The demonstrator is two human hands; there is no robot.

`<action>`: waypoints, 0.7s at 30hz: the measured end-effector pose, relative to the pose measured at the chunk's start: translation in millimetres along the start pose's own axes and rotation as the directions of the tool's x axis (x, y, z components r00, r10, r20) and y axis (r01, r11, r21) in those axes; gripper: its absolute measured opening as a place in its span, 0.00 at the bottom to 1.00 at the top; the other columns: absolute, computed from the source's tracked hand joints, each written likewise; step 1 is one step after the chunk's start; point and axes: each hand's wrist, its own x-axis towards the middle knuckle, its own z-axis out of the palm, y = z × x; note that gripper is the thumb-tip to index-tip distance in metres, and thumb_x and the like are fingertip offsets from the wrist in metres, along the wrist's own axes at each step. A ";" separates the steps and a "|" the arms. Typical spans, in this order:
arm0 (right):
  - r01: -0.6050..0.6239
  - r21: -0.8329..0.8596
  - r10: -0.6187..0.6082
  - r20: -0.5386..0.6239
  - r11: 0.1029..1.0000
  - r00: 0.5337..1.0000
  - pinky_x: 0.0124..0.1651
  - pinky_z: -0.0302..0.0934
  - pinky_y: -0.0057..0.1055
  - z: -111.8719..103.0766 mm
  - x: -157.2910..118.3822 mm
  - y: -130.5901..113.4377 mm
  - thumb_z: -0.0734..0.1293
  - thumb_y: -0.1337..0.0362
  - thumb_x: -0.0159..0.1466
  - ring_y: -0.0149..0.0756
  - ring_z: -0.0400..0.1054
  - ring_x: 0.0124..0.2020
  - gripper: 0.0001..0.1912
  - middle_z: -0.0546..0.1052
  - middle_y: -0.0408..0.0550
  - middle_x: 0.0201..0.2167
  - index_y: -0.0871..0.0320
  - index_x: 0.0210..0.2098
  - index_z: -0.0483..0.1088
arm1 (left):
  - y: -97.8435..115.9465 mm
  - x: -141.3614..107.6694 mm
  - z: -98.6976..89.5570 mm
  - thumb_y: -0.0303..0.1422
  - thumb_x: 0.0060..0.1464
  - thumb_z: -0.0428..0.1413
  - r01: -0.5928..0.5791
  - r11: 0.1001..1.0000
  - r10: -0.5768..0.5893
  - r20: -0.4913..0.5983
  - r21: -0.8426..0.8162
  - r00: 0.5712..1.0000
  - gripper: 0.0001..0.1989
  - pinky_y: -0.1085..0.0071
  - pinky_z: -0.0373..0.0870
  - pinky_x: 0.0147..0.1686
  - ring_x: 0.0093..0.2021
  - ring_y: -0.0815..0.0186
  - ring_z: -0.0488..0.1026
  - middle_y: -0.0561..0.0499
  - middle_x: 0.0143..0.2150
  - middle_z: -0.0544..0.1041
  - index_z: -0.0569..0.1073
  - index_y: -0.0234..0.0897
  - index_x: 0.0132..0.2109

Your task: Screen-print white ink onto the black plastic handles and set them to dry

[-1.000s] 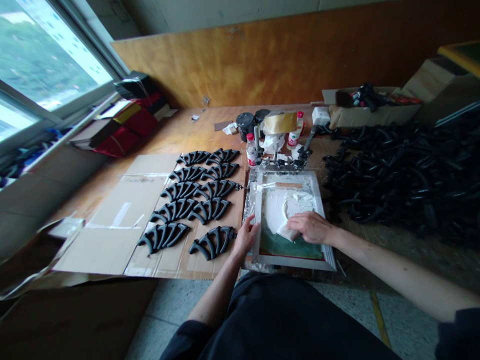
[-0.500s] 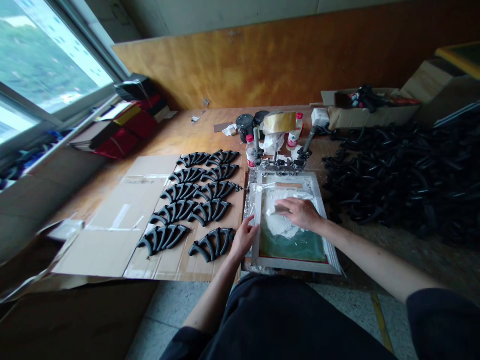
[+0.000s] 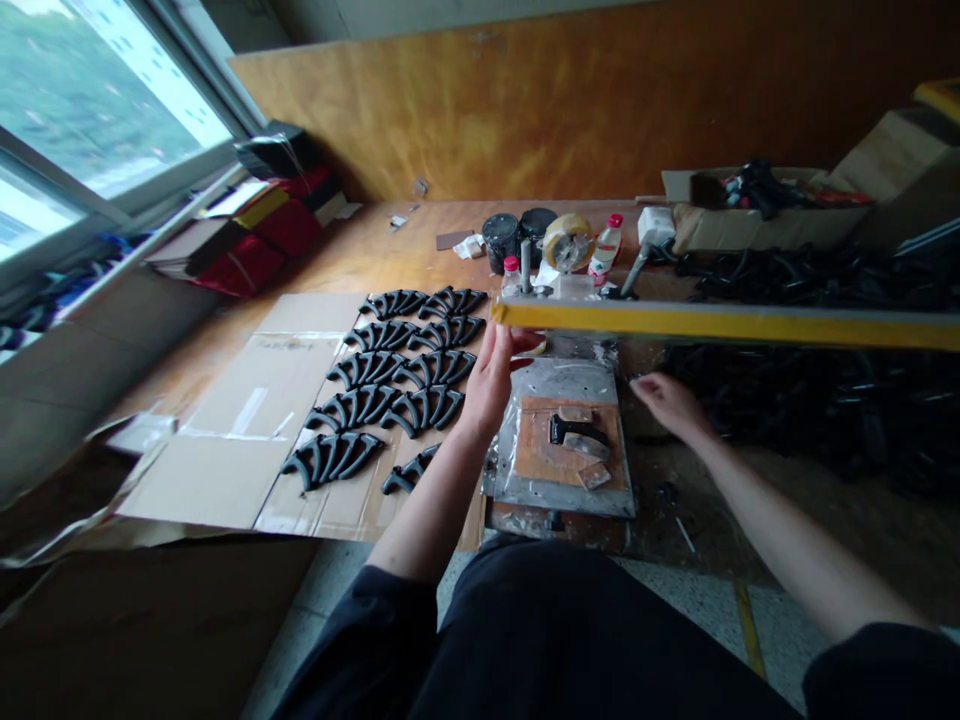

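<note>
The screen frame is tilted up and shows its yellow edge [image 3: 645, 318]. My left hand [image 3: 496, 375] grips the left end of it. Under the frame lies a metal plate [image 3: 555, 375] with a brown board [image 3: 536, 455] on it. One black curved part [image 3: 581, 433] rests on that board among small clear pieces. To the right of the plate is my right hand [image 3: 667, 402], its fingers drawn together beside the heap of black parts [image 3: 795, 410]; whatever is between them is too small to make out.
Rows of black curved parts [image 3: 367, 368] lie on flattened cardboard [image 3: 210, 430] at the left. Behind the frame stand dark tubs [image 3: 501, 243], a tape roll [image 3: 568, 243] and a red-capped bottle [image 3: 606, 248]. An open carton [image 3: 739, 232] sits at back right.
The frame has swung up from lying flat, uncovering the board and black part. My left hand has moved up with its edge; my right hand has left the white paste and moved right.
</note>
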 end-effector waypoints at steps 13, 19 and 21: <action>0.487 0.085 -0.493 0.236 0.869 0.837 0.45 0.60 0.33 60.2 -89.7 -135.8 0.60 0.65 0.69 0.39 0.67 0.42 0.07 0.75 0.50 0.37 0.57 0.36 0.69 | -109.6 -139.5 -12.1 0.57 0.53 0.51 0.692 0.703 -0.699 0.026 -0.164 0.715 0.29 0.67 0.73 0.36 0.44 0.56 0.77 0.38 0.47 0.78 0.70 0.33 0.44; 0.209 -0.287 -0.162 0.179 0.935 0.971 0.45 0.57 0.34 12.8 -38.2 1.7 0.59 0.78 0.61 0.40 0.65 0.44 0.15 0.76 0.53 0.40 0.58 0.39 0.73 | -129.4 -166.9 -148.9 0.52 0.58 0.47 0.687 0.722 -0.536 -0.563 0.081 0.629 0.22 0.68 0.73 0.30 0.33 0.62 0.79 0.43 0.40 0.79 0.67 0.37 0.43; 0.120 -0.468 -0.061 0.141 0.876 0.988 0.43 0.55 0.37 -3.6 -27.4 67.9 0.60 0.77 0.59 0.43 0.64 0.44 0.15 0.75 0.56 0.40 0.58 0.39 0.75 | -134.9 -178.7 -192.3 0.49 0.61 0.40 0.770 0.583 -0.452 -0.685 0.258 0.572 0.21 0.68 0.72 0.26 0.28 0.61 0.78 0.44 0.33 0.79 0.66 0.36 0.42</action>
